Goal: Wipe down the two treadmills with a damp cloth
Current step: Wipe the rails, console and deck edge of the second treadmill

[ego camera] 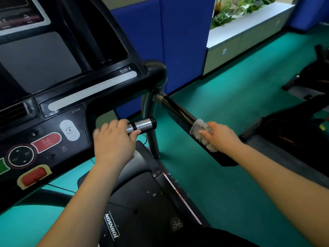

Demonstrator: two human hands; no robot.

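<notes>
A black treadmill fills the left and centre, its console [58,97] with red buttons at the left. My left hand [114,139] grips the short silver-and-black pulse handle [144,124] sticking out from the console. My right hand [220,136] holds a grey cloth [201,130] wrapped over the treadmill's black right handrail [178,109], about halfway down its length. The running deck [142,202] with white lettering lies below, between my forearms.
A second black exercise machine [293,125] stands on the teal floor at the right. Blue padded wall panels [170,41] rise behind the handrail. A low white cabinet [249,31] with green plants on top runs along the far wall.
</notes>
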